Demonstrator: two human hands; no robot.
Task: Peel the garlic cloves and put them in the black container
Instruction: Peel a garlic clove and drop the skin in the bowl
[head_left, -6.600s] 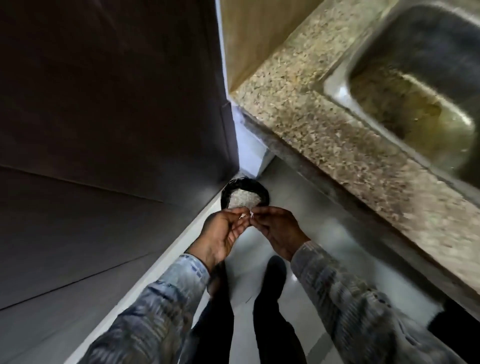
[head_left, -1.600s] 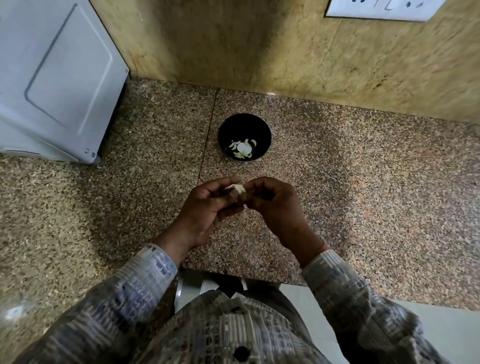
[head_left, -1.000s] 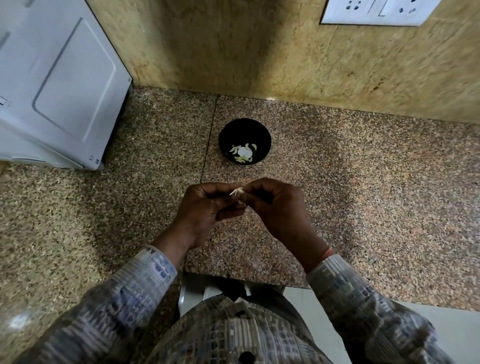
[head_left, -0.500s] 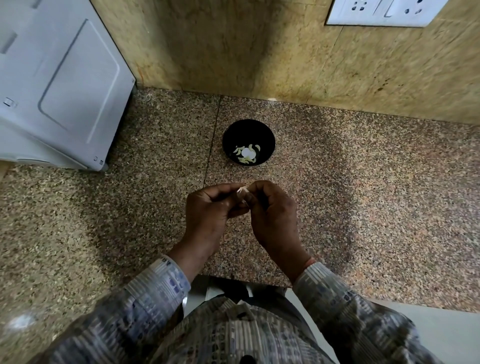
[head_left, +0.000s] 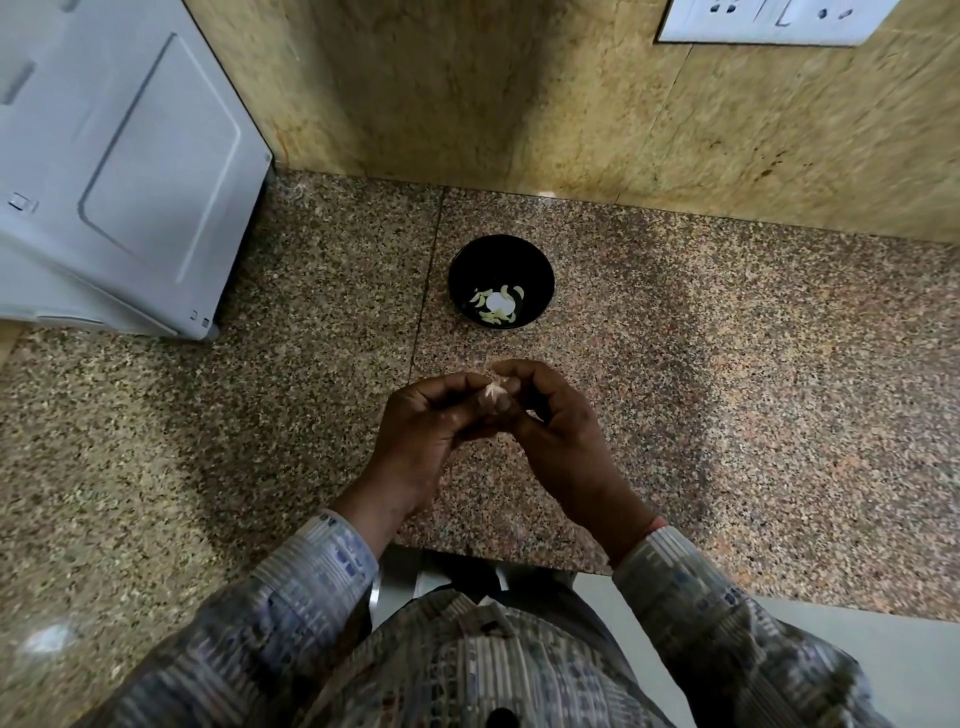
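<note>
A small black container stands on the speckled granite counter, with several pale peeled garlic cloves lying in its bottom. Just in front of it, above the counter, my left hand and my right hand meet fingertip to fingertip. Between them they pinch one garlic clove with papery skin sticking up from it. Most of the clove is hidden by my fingers.
A white appliance stands on the counter at the far left. A yellowish stone wall runs behind the container, with a white socket panel at the top right. The counter's front edge lies just under my wrists.
I have gone from crouching over a container on the floor to standing at the counter. In the last second both hands drew slightly closer to me, still working the same clove.
</note>
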